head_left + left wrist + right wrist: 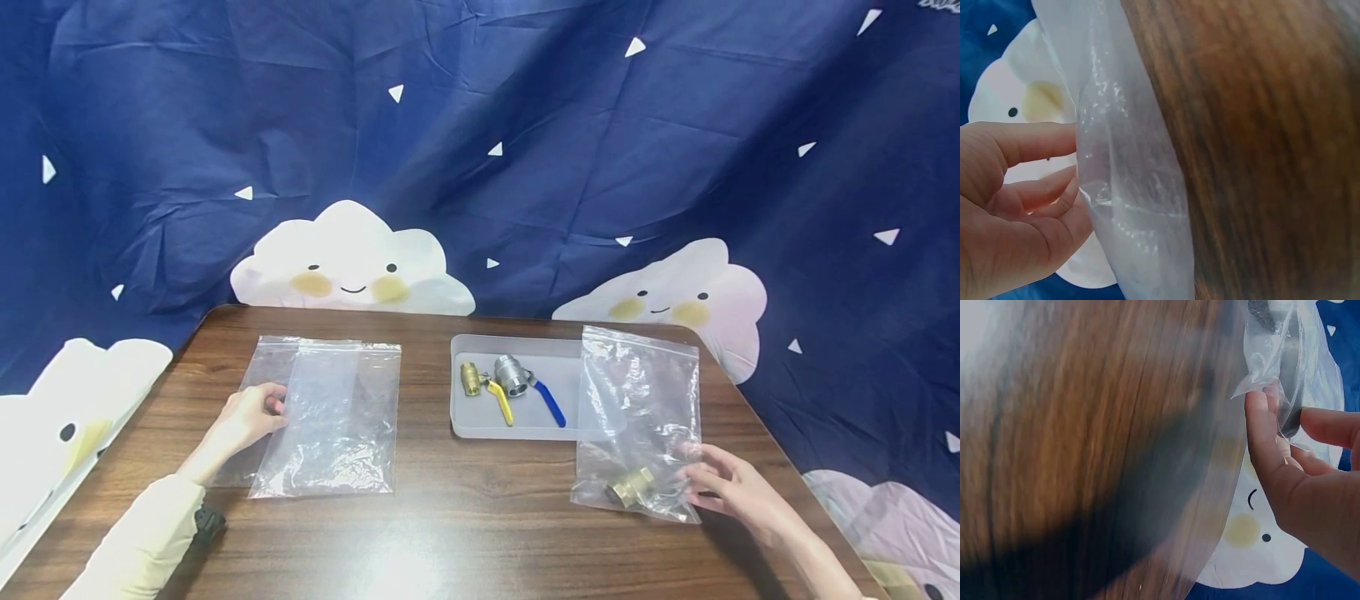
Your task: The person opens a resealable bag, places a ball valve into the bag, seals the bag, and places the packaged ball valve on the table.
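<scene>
On the left of the table two clear zip plastic bags overlap, and my left hand [255, 411] is at the left edge of the upper bag [337, 425]. In the left wrist view its bent fingers [1035, 142] meet the creased bag edge [1129, 187]; part of the fingertips is hidden. My right hand [738, 492] grips the lower right side of another zip bag [637, 392]. Inside that bag lies a brass valve [632, 487]. The right wrist view shows my thumb and fingers pinching a dark handle-like part [1291, 381] through the plastic.
A translucent tray [480, 432] stands at the back middle, its right end behind the right bag. It holds a brass ball valve with a yellow lever [501, 402] and a larger silver one with a blue lever [550, 402]. A blue cloud-print curtain [525, 192] hangs behind the wooden table.
</scene>
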Demonstrator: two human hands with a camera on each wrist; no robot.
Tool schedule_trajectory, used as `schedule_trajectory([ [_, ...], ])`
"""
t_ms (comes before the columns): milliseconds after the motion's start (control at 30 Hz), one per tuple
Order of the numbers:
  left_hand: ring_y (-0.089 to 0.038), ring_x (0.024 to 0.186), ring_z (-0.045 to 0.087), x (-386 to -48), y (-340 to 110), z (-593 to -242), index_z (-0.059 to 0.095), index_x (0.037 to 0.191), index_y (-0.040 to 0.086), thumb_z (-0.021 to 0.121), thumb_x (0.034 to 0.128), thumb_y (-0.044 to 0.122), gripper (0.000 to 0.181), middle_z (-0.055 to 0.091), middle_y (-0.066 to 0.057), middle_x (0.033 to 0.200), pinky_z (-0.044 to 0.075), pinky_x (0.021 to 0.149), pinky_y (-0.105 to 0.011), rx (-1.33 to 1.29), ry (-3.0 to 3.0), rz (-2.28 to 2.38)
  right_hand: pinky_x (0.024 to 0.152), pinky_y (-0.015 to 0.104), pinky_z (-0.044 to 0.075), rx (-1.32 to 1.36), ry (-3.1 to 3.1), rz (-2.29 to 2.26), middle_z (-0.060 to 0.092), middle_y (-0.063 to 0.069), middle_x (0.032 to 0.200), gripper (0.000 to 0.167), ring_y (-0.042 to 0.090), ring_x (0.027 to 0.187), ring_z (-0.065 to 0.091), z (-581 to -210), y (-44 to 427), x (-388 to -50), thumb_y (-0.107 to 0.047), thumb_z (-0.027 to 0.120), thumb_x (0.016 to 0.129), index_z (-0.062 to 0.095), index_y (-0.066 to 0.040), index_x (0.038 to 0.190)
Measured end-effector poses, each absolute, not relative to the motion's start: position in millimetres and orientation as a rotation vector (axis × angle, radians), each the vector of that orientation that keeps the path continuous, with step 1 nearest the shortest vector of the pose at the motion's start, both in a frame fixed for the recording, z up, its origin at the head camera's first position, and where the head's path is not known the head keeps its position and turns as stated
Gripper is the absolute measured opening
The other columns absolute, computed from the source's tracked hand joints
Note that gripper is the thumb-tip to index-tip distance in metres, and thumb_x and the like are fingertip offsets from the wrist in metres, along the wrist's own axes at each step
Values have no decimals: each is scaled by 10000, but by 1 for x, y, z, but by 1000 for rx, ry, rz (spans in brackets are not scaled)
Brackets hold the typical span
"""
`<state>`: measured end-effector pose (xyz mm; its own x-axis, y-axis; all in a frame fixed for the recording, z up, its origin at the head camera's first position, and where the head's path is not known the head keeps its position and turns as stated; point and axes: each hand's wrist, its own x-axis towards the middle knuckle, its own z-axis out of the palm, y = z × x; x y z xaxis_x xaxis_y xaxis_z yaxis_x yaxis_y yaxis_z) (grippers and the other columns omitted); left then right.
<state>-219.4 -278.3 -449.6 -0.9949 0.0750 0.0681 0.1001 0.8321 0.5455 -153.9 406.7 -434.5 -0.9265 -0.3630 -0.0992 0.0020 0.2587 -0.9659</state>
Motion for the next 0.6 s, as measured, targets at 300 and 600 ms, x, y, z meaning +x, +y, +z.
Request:
schedule_trajectory([
  [300,-304,848,632,-217,-278,-451,584,1187,-148,721,779,56,475,703,-162,886,463,708,-336,-138,-2963,-890,795,213,596,-116,2332,-1658,702,-121,954,127,36,871,671,-435,422,-162,-60,449,1026,440,-28,1148],
  [600,-291,834,642,-218,-279,-449,569,1207,-154,718,792,54,488,700,-194,919,482,664,-308,-112,-2991,-915,754,214,600,-78,2379,-1629,697,-131,906,27,27,836,690,-435,442,-169,-73,440,1029,459,-68,1047],
])
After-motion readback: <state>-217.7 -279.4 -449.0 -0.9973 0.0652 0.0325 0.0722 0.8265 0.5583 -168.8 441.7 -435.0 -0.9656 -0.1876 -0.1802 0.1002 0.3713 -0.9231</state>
